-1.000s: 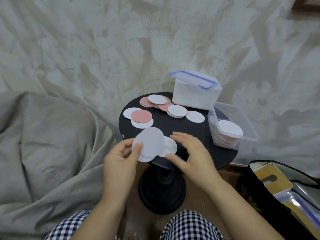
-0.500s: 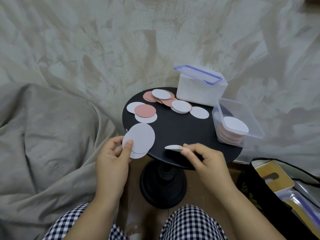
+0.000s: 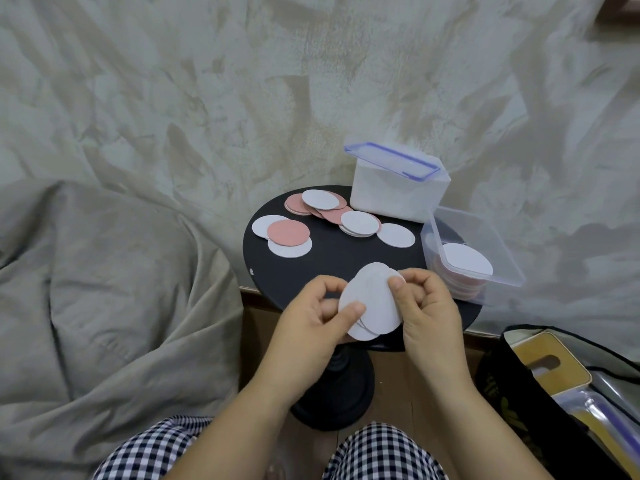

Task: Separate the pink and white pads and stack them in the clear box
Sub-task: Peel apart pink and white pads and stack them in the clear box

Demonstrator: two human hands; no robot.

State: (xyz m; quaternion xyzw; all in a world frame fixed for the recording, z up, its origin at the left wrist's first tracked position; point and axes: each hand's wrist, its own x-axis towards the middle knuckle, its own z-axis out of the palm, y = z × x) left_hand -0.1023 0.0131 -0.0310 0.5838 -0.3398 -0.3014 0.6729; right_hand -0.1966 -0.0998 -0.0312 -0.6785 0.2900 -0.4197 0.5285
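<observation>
Both hands hold a small stack of white pads (image 3: 372, 299) above the near edge of the round black table (image 3: 346, 265). My left hand (image 3: 311, 327) pinches the stack's left edge with thumb on top. My right hand (image 3: 427, 306) pinches its upper right edge. Loose pink pads (image 3: 288, 232) and white pads (image 3: 396, 235) lie scattered across the far half of the table. The clear box (image 3: 502, 251) stands at the table's right edge, holding a pile of pink pads with a white pad (image 3: 467, 258) on top.
A white container (image 3: 398, 195) with a blue-trimmed lid ajar stands at the back of the table. A grey blanket (image 3: 104, 306) lies to the left. An open black bag (image 3: 571, 393) sits at lower right. My checked trouser knees are at the bottom.
My right hand lifted a white pad off the table's near edge and brought it onto the stack in my left hand. Both hands now meet over the stack.
</observation>
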